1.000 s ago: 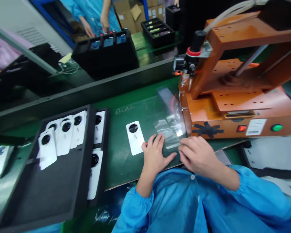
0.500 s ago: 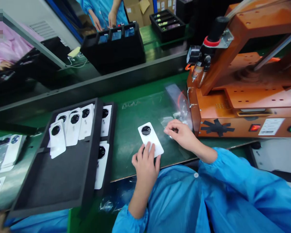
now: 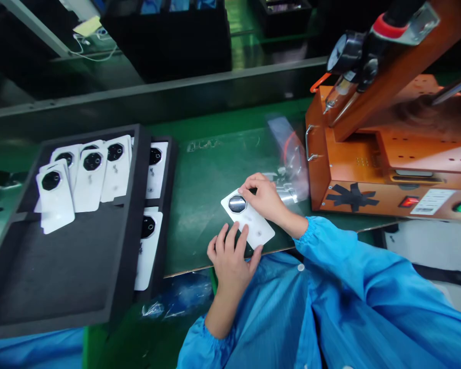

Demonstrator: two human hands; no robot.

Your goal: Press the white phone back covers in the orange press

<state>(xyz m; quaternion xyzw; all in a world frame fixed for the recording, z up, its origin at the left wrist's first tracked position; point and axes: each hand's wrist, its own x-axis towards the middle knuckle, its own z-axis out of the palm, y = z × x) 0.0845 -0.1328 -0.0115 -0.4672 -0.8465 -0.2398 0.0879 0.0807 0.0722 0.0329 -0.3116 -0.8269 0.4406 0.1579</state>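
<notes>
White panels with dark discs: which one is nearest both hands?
The panel lying slanted on the green mat, between the left hand and right hand; the others with dark discs showing lie in the black trays.

Table [image 3: 200, 184]: phone cover [image 3: 256, 226] at near edge; plastic film [image 3: 281, 134] behind it, rightward; machine [image 3: 340, 169] right of film. Left: tray [image 3: 69, 266], overlapping covers [image 3: 88, 182] in far half; second tray [image 3: 166, 205] alongside, right, containing two covers.
</notes>
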